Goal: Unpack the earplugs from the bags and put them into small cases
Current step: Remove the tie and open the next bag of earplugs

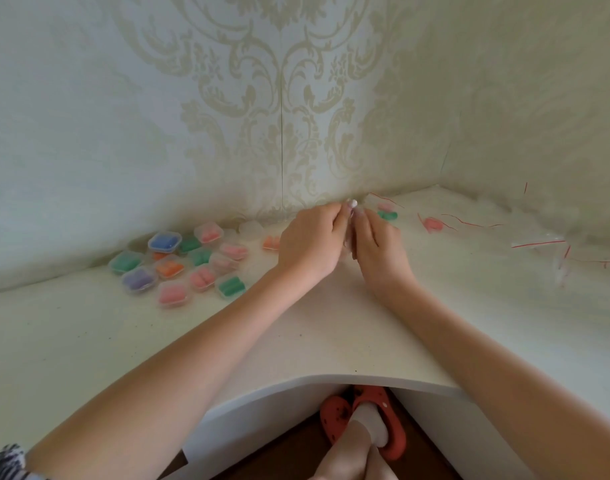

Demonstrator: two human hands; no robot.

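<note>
My left hand [308, 240] and my right hand [374, 242] meet at the middle of the white desk, fingertips pinched together on a small clear bag [349, 233] held between them. What the bag holds is hidden by my fingers. To the left lies a cluster of several small clear cases [179, 261] filled with pink, green, orange, blue and purple earplugs. An empty clear case [251, 230] sits by the wall. Green earplugs in a bag [387, 215] and pink earplugs in a bag [433, 224] lie just right of my hands.
Empty clear bags with red zip strips [552, 249] are strewn over the right side of the desk [331, 334]. Patterned walls form a corner behind. The desk's front edge curves inward above my feet in red clogs [365, 420].
</note>
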